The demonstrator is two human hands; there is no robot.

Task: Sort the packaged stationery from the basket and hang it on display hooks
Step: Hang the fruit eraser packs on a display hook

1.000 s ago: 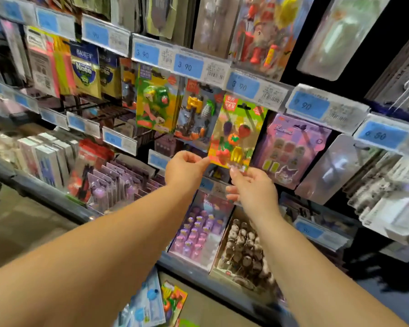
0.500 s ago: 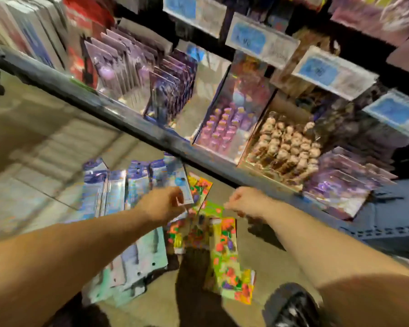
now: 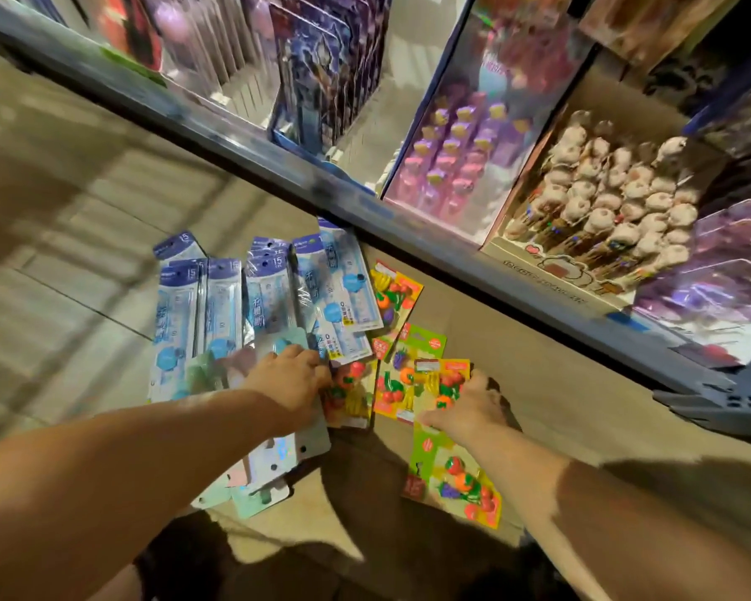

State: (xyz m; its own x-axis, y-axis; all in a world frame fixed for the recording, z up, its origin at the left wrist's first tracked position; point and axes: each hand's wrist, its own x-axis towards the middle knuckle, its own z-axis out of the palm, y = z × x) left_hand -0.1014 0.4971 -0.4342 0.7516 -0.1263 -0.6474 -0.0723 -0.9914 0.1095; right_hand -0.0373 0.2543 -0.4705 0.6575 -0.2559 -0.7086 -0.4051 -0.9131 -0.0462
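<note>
Centre of frame: fruit packs [image 3: 397,297] lie spread flat on the floor [image 3: 83,253], some overlapping.
Left of centre: blue packs [image 3: 217,305] fan out, their right edge overlapping the fruit packs.
Left hand [image 3: 291,381]: on the pile where the two kinds meet; I cannot tell if it grips.
Right hand [image 3: 469,405]: on a yellow pack [image 3: 441,379]; I cannot tell if it grips.
Hands: apart, fruit packs between.
Upper right: shelf [image 3: 235,136] with display boxes [image 3: 551,264].
</note>
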